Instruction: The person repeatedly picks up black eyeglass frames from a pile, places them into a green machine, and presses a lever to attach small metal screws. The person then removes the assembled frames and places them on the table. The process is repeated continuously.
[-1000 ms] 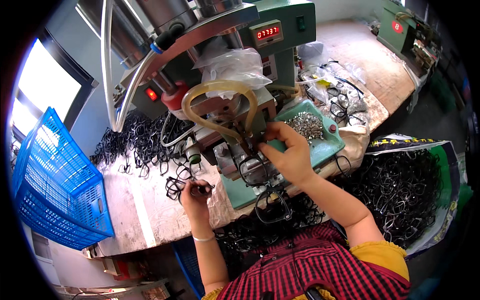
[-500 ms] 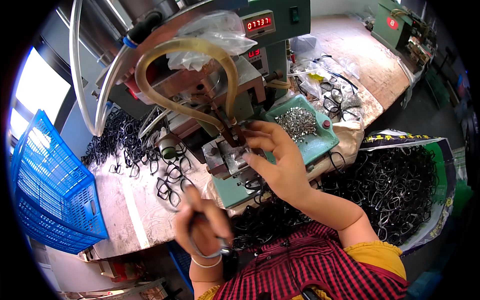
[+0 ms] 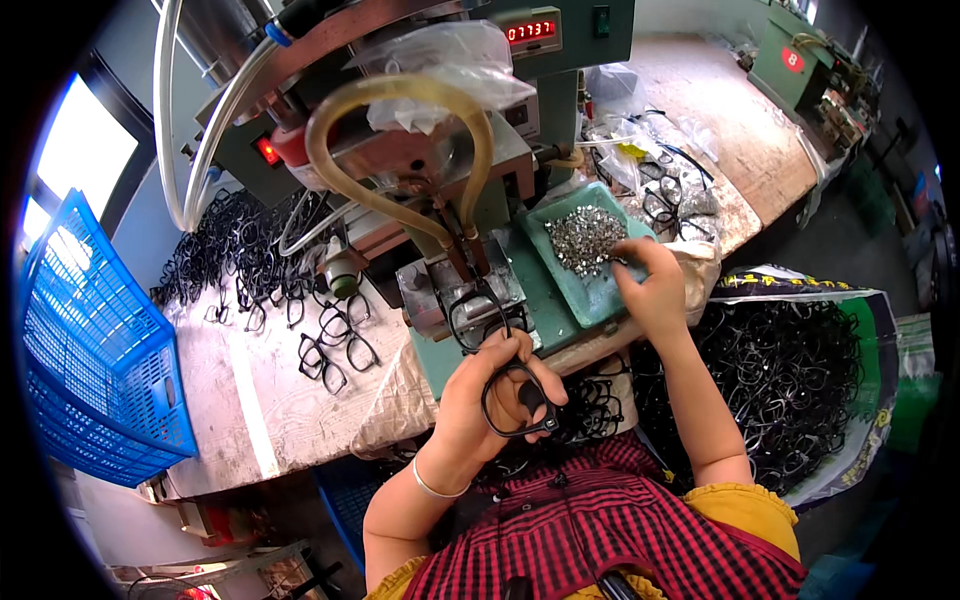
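In my left hand (image 3: 475,395) is a black eyeglass frame (image 3: 487,400), gripped near its middle. One rim reaches toward the metal fixture (image 3: 425,300) of the bench machine; the other hangs over my fingers. My right hand (image 3: 655,290) is at the right side of a green tray (image 3: 575,305). Its thumb and forefinger curl close together at the edge of a heap of small shiny metal parts (image 3: 585,238). Whatever may be between those fingertips is too small to make out.
A looped yellowish hose (image 3: 325,130) hangs before the machine. Several black eyeglass frames (image 3: 335,350) lie on the table to the left, beside a blue basket (image 3: 100,370). A large sack (image 3: 880,390) full of black frames stands at the right.
My left hand has moved up and right to the fixture, carrying the eyeglass frame. My right hand has left the fixture and moved right to the tray of metal parts.
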`<state>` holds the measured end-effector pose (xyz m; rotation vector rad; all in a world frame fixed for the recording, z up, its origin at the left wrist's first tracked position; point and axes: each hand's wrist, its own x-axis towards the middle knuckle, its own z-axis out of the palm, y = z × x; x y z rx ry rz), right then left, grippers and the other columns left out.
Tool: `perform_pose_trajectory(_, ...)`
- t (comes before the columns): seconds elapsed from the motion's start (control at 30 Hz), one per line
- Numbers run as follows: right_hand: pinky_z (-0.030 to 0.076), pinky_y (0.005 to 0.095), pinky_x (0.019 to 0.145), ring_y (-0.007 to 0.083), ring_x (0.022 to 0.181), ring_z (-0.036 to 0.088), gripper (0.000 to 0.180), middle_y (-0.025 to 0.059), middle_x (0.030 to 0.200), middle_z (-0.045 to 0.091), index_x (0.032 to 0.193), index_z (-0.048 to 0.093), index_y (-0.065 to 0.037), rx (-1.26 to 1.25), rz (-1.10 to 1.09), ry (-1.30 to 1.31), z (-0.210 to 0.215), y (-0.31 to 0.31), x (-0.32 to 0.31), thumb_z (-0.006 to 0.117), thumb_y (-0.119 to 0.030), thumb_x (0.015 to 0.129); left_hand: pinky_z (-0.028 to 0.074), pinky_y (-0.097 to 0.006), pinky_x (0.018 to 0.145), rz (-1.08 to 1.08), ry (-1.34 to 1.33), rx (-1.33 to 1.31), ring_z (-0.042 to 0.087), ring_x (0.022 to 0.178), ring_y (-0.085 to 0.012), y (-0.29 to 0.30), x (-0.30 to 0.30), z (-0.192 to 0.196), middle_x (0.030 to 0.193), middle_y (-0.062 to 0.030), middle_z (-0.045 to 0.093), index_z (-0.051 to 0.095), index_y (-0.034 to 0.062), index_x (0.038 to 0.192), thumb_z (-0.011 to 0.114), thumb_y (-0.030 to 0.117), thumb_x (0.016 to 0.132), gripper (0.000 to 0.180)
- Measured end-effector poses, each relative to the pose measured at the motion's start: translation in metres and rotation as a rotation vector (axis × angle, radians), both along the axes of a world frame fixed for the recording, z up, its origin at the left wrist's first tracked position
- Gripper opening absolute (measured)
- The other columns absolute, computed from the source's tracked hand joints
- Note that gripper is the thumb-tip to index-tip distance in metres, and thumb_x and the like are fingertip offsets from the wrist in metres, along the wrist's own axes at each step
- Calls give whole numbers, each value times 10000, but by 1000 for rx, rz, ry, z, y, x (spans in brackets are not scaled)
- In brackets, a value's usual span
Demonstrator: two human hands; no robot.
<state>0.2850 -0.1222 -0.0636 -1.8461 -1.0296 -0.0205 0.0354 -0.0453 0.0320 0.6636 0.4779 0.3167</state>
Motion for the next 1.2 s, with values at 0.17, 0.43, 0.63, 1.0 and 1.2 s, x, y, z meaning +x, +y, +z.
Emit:
perform_pose_trajectory(0.17, 498, 442, 879, 335, 963, 605, 131, 103, 885, 626, 829, 693, -66, -246, -48, -283, 6, -4, -14, 764, -148, 755, 581, -415, 670, -175, -398, -167, 718, 795, -314, 6, -7, -34, 983, -240, 713, 565, 54, 1199, 366, 320, 1077, 355)
perform_pose_trajectory(0.43, 519, 446, 778, 327, 871, 653, 134, 92, 853, 696, 843, 695, -64, -122, -121, -248, -11, 7, -15, 755, -165, 777, 390, -459, 1108, -666, 479, 2119, 610, 1113, -219, -47, -96, -117, 1437, -65, 561, 711, 189, 1150, 671, 418, 893, 347)
perform_pose_trajectory(0.63, 531, 302, 793, 180, 862, 700, 152, 86, 923, 730, 1025, 726, -13, 45, -42, 62, -19, -5, -5, 713, -66, 883, 499, -436, 858, -1103, 828, 1693, 644, 1014, -259, -40, -183, -108, 1235, -71, 670, 671, 256, 1260, 607, 470, 940, 391)
perform_pose_trajectory(1.0, 515, 301, 866, 193, 917, 692, 185, 94, 985, 740, 1040, 740, -6, 86, 35, 197, -4, 33, -20, 739, -77, 869, 520, -407, 851, 284, 1141, 1697, 647, 928, -335, 146, -186, -73, 991, -119, 708, 736, 88, 1054, 731, 94, 818, 236)
perform_pose_trajectory(1.2, 515, 324, 874, 221, 947, 687, 152, 105, 975, 730, 991, 746, -5, 114, -67, 139, -7, -5, -23, 728, -18, 841, 487, -411, 894, 679, 1127, 2026, 590, 971, -325, 180, -189, -117, 1075, -110, 649, 697, 76, 1092, 672, -10, 808, 297)
